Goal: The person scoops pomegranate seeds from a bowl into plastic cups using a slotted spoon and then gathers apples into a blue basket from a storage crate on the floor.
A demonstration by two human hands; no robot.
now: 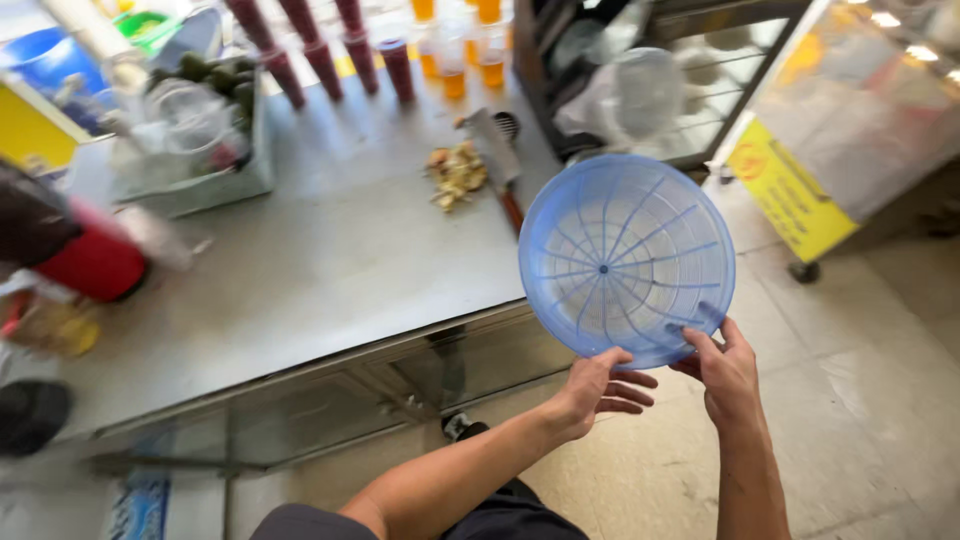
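Observation:
I hold a round blue plastic strainer basket [625, 255] up in front of me, its open side facing me, beyond the right end of the steel counter [330, 260]. My left hand [598, 385] grips its lower rim from beneath. My right hand [728, 375] pinches the rim at the lower right, fingers reaching inside. On the counter just past the basket lie a cleaver with a wooden handle [498, 160] and a small heap of fruit peelings [456, 175].
Rows of dark red and orange drink cups [395, 60] stand at the counter's back. A clear tub with green fruit [195, 130] sits at the left, a red object [95, 262] nearer. A glass display cart [690, 80] and yellow sign [785, 195] stand right, on a tiled floor [860, 400].

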